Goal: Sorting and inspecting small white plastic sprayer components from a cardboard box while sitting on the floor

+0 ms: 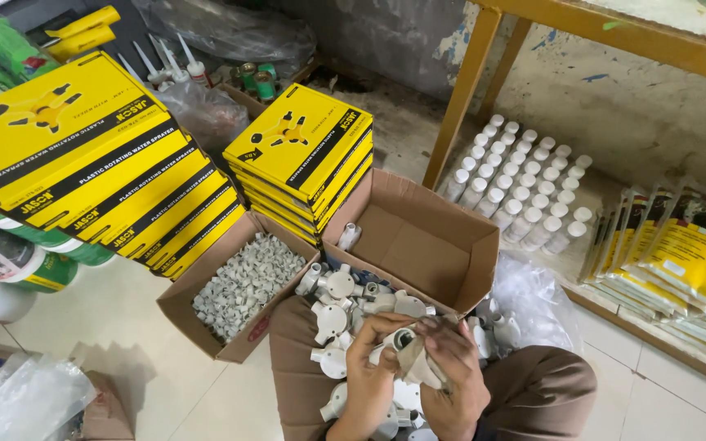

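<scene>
The fingers of the left hand point(369, 359) were curled around a white round fitting point(403, 339), gripping it from the left side. The fingers of the right hand point(457, 371) were bent and pressed a beige cloth point(420, 367) against the same fitting, so both hands held it together. The fitting was over the person's lap, just above a pile of similar white fittings point(332, 314) that lay between the knees. The trousers point(537, 392) were brown.

Directly behind the pile stood an open carton point(418, 245), almost empty, with one small white part point(348, 237) in its left corner. To the left of it was a second carton point(243, 286), full of small grey clips. Behind the two cartons stood a stack of yellow flat boxes point(304, 159), and a bigger, leaning stack of the same boxes point(91, 155) was further left. Under that stack lay green and white cans point(2, 261).

To the right of the empty carton lay a clear plastic bag point(533, 298). Beyond it, on a low ledge, white bottles point(525, 184) stood in rows, and yellow packets point(688, 253) lay beside them. A yellow wooden table leg point(459, 98) rose near the bottles. The floor point(124, 327) was of pale tiles.
</scene>
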